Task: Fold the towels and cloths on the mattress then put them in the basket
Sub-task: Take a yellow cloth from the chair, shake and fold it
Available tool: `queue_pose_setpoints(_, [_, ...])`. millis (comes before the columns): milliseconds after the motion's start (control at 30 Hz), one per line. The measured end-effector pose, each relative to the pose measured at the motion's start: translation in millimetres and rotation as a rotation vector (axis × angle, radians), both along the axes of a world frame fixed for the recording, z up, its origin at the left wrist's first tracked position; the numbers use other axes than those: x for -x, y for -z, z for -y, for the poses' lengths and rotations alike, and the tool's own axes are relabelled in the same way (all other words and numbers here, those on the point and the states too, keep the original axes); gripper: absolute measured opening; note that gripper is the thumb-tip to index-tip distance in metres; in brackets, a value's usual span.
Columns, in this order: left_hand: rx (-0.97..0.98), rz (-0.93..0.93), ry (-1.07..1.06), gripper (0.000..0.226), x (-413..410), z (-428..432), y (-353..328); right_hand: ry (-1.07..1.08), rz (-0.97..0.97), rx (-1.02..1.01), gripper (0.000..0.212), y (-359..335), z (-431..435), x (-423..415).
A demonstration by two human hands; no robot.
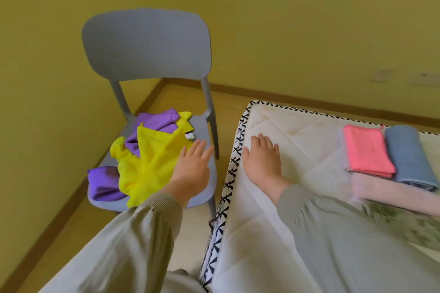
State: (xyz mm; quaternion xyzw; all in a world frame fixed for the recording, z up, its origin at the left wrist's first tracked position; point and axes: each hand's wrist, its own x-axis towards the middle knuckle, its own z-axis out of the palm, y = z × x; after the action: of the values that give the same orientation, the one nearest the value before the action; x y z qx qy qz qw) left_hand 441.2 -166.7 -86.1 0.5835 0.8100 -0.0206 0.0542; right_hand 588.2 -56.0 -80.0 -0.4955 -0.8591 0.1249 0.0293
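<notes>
left grip [192,166], fingers spread and empty, hovers over yellow cloth [147,164] heaped on grey chair [147,43]; right grip [262,159] lies flat on mattress [292,123]. pinching one corner should free it from purple cloth [156,121].

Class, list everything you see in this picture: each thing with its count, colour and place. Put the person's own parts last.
chair: 1, grey, floor left of mattress
yellow cloths: at least 1, yellow, crumpled on chair seat
purple cloths: count unclear, purple, on chair seat, partly under yellow
mattress: 1, white, black-and-white edging, right
coral cloth: 1, coral pink, folded on mattress
blue towel: 1, blue, folded, right of coral cloth
pale pink towel: 1, pale pink, nearer than those two
left hand: 1, fingers straight, over chair seat
right hand: 1, flat on mattress
</notes>
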Motion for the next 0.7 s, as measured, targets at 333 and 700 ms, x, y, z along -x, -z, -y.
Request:
queue_pose_setpoints(333, [-0.165,0.198,-0.235,0.048,136,69,3,0.032,-0.250,0.485,0.051,2,68,152])
queue_pose_setpoints(700, [0.065,0.569,-0.144,0.042,180,84,13,0.256,-0.085,0.489,0.033,-4,85,226])
